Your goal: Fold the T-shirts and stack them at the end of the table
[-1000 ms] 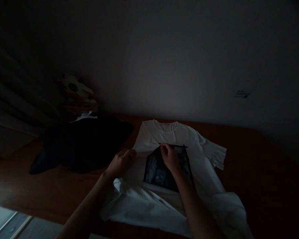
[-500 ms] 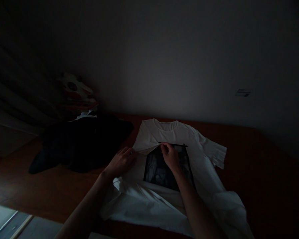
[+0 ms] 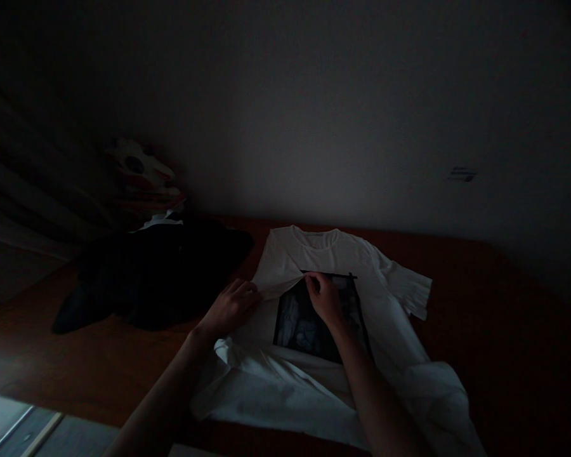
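A white T-shirt [image 3: 352, 254] with a dark printed picture [image 3: 304, 324] on its chest lies spread on the wooden surface, collar away from me. Its sleeve on the left is folded inward over the shirt front. My right hand [image 3: 323, 295] pinches the tip of that sleeve above the print's upper edge. At the shirt's left side, my left hand [image 3: 233, 304] has its fingers curled down on the cloth near the fold; their tips are hard to see in the dim light. The shirt's lower part is rumpled and partly turned over.
Dark clothing [image 3: 147, 273] lies heaped on the wooden surface [image 3: 124, 374] to the left. Behind it, a white and red object [image 3: 140, 168] stands near a curtain [image 3: 23, 171]. A plain wall [image 3: 304, 127] rises at the back, with a small marking [image 3: 462, 174].
Both hands keep their places on the shirt, and the fold stays the same. Only the camera view has shifted very slightly.
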Available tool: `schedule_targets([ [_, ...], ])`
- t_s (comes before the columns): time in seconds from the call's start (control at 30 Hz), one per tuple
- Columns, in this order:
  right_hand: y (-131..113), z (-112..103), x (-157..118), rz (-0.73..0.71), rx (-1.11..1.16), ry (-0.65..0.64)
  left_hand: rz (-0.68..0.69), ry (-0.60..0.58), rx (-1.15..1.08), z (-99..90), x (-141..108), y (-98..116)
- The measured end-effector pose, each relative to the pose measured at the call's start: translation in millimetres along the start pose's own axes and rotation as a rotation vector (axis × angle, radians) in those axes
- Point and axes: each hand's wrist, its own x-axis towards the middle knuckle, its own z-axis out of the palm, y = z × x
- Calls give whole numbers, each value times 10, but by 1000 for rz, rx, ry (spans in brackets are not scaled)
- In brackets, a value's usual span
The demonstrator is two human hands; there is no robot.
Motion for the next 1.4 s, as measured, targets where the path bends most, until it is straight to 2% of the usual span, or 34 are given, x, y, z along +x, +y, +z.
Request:
schedule_targets([
  [0.1,7,-5,3,8,-10,0,32,53,-39,-20,-1,6],
  [0.2,-20,0,-12,20,-16,-14,42,56,-73,-30,-2,10],
  [0.4,-123,76,-74,5,-151,-31,41,4,-124,-19,-6,-2],
  [0.7,-62,42,-41,10,-79,56,-48,-102,-59,45,-82,-75],
  [0.8,-59,10,-43,0,-97,68,-36,-131,-63,33,-77,-76],
  [1.03,-106,37,-95,-36,-210,47,-113,-30,-121,-25,-26,24],
  [1.13,-130,32,-110,-58,-297,23,-193,7,-167,5,120,72],
  [1.2,-155,11,-114,-67,-366,10,-218,30,-203,92,317,58],
  [1.3,-206,-27,-117,-96,-448,-21,-192,5,-141,367,717,-65],
  [1.4,-249,-45,-118,-149,-451,-75,-214,-125,15,750,1092,-258],
])
